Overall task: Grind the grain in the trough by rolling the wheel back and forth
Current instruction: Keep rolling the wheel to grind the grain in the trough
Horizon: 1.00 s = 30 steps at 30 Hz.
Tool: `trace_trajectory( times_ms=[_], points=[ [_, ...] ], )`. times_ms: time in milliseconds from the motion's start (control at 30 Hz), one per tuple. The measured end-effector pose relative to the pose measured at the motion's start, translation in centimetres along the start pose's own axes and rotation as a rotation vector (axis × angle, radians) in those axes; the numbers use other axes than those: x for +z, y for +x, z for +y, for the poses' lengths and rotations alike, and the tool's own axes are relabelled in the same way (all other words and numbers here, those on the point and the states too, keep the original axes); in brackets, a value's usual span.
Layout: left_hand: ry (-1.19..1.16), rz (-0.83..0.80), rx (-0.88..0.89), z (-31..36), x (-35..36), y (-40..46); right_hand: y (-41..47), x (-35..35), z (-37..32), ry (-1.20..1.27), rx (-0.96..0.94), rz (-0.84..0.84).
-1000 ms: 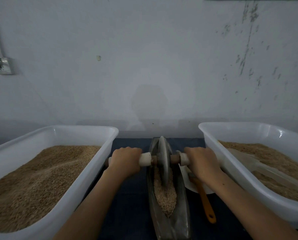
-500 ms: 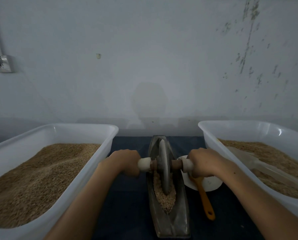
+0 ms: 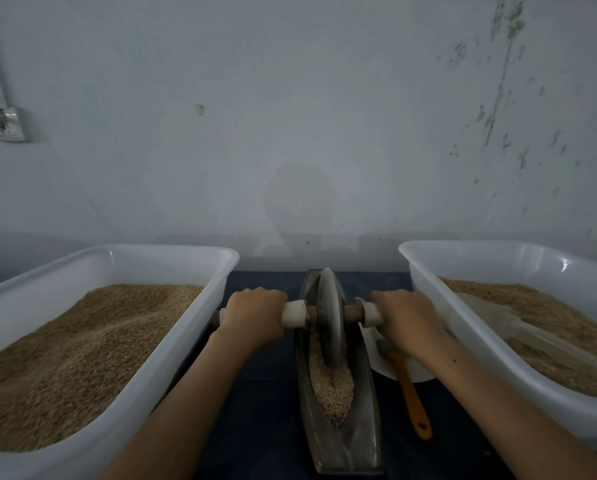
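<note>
Head view: dark blue tabletop below scuffed white wall.

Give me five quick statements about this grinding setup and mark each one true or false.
1. Both hands, left hand and right hand, grip the axle of the wheel. True.
2. The trough is empty. False: grain lies in it.
3. The left tub holds grain. True.
4. The brush lies left of the trough. False: it lies on its right.
5. The wheel lies flat on the table. False: it stands on edge in the trough.
</note>
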<state>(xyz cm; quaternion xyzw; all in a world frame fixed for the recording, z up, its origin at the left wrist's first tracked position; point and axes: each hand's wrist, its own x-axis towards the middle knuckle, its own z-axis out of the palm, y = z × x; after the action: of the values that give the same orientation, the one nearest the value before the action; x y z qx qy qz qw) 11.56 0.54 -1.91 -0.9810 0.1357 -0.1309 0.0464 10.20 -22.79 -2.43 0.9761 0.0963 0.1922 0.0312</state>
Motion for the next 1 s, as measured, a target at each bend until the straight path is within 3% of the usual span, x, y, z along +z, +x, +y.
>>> trace_trajectory(
  times_ms=[233, 400, 533, 733, 867, 1000],
  points=[
    [-0.078, -0.247, 0.035, -0.7, -0.4, 0.0, 0.4, -2.1, 0.3, -0.028, -0.032, -0.378],
    [-0.190, -0.383, 0.017, -1.2, 0.0, 0.3, 0.3, -2.5, 0.0, -0.048, -0.065, -0.376],
    [-0.152, -0.307, -0.001, -1.1, 0.2, 0.6, 0.4, -1.8, 0.0, -0.046, -0.066, -0.230],
    [-0.029, 0.010, -0.016, -0.4, 0.6, 0.3, -0.1, -0.1, 0.0, -0.039, -0.062, 0.052],
    [-0.017, 0.025, 0.001, -0.1, 0.4, 0.1, -0.2, 0.0, 0.2, -0.020, -0.034, 0.039],
    [0.039, -0.013, 0.036, 0.0, -0.2, 0.1, -0.1, -0.6, -0.1, 0.000, -0.016, -0.089]
  ],
)
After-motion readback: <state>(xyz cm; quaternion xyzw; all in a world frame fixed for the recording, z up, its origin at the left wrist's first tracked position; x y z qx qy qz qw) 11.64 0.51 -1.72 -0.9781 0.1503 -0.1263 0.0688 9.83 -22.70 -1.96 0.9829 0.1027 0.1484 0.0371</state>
